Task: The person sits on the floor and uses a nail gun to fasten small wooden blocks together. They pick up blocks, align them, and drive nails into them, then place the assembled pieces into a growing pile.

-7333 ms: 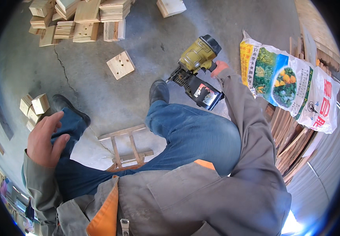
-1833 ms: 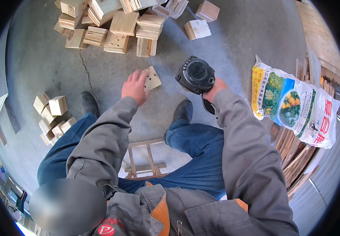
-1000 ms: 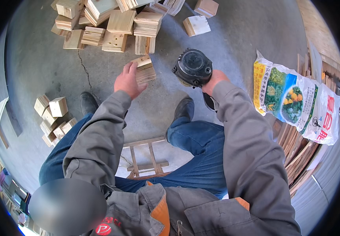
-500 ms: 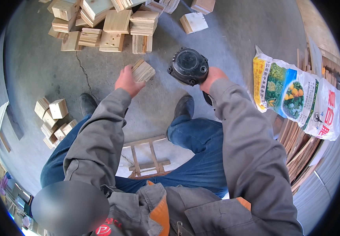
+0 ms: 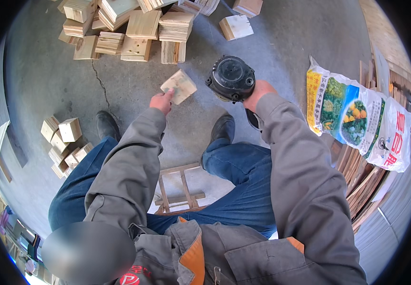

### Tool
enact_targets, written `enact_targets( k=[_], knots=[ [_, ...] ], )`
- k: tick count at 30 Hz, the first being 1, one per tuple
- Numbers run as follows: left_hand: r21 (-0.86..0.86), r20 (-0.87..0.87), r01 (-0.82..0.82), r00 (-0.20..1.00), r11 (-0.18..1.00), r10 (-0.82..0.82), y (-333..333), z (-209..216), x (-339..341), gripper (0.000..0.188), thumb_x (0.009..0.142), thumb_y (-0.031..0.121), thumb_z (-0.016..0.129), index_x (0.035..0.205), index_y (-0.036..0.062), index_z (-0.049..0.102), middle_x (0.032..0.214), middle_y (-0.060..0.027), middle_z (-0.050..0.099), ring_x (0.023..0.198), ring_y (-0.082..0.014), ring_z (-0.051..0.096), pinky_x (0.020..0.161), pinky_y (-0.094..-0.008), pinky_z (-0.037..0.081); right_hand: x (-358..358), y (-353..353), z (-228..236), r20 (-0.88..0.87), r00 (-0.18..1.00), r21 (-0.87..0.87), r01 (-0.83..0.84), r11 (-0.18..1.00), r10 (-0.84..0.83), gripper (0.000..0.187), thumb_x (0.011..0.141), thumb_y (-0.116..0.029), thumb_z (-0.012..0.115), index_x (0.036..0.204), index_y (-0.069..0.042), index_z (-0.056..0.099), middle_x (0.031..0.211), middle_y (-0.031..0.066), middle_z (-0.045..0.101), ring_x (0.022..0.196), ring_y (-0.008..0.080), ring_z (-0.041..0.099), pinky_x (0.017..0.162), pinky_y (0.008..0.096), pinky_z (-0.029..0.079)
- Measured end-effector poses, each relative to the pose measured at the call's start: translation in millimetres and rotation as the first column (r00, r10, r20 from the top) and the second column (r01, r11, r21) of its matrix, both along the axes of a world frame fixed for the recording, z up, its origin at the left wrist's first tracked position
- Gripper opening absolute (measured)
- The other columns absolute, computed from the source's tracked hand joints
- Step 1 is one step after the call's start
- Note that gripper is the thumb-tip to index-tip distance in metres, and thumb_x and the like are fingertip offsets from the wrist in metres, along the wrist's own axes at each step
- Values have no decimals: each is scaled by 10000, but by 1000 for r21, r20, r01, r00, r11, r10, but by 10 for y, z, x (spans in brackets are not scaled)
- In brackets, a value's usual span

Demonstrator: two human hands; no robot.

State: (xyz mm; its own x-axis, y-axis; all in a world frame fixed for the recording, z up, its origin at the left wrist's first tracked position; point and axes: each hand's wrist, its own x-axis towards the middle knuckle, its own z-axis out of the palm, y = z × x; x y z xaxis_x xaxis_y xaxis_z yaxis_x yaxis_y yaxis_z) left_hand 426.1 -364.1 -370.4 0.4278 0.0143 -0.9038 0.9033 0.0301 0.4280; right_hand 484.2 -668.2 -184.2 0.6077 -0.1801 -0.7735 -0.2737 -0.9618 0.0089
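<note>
My left hand [image 5: 162, 101] is closed on a square wooden block [image 5: 179, 86], held above the concrete floor. Its broad pale face, marked with a greyish stain, is turned up. To the right, my right hand [image 5: 258, 95] grips a black nail gun [image 5: 230, 78] by its handle. The round bolted cap points up at me, and the gun's nose is hidden beneath it. A short gap separates the block from the gun.
A heap of plywood blocks [image 5: 143, 24] lies ahead, with a single block [image 5: 235, 27] to its right. A smaller pile [image 5: 63, 142] sits by my left leg. A printed sack [image 5: 357, 114] rests over wood strips [image 5: 357, 185] on the right. A wooden frame [image 5: 184, 188] is between my legs.
My left hand has shifted right and turned the block, so its flat face shows instead of the layered edge. The nail gun has barely moved.
</note>
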Motion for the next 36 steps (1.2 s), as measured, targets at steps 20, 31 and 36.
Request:
enact_targets(
  k=[20, 31, 36],
  knots=[
    [-178, -9, -88, 996, 980, 88, 96, 162, 84, 520, 1051, 336, 545, 1506, 94, 476, 1420, -100, 576, 1289, -283, 549, 1016, -503, 419, -172, -197, -224, 46, 999, 82, 3, 997, -7, 274, 826, -163, 695, 1077, -83, 768, 1090, 210, 741, 1095, 383, 689, 932, 413, 551],
    [56, 242, -74, 969, 996, 58, 1009, 1224, 469, 349, 987, 330, 669, 1244, 94, 673, 1123, -45, 727, 976, -199, 701, 778, -389, 542, -498, -453, -453, -37, 995, 251, 103, 962, -96, 175, 753, -102, 752, 922, -61, 759, 728, 93, 741, 678, 197, 727, 668, 350, 574],
    [39, 529, 21, 848, 999, -39, 1364, 2796, 693, 331, 988, 301, 699, 1245, 92, 691, 1090, -35, 743, 950, -151, 699, 813, -305, 524, -385, -270, -247, 0, 956, 334, 277, 901, -293, 157, 746, -59, 769, 892, -12, 736, 692, 77, 713, 576, 162, 677, 554, 323, 545]
  ],
)
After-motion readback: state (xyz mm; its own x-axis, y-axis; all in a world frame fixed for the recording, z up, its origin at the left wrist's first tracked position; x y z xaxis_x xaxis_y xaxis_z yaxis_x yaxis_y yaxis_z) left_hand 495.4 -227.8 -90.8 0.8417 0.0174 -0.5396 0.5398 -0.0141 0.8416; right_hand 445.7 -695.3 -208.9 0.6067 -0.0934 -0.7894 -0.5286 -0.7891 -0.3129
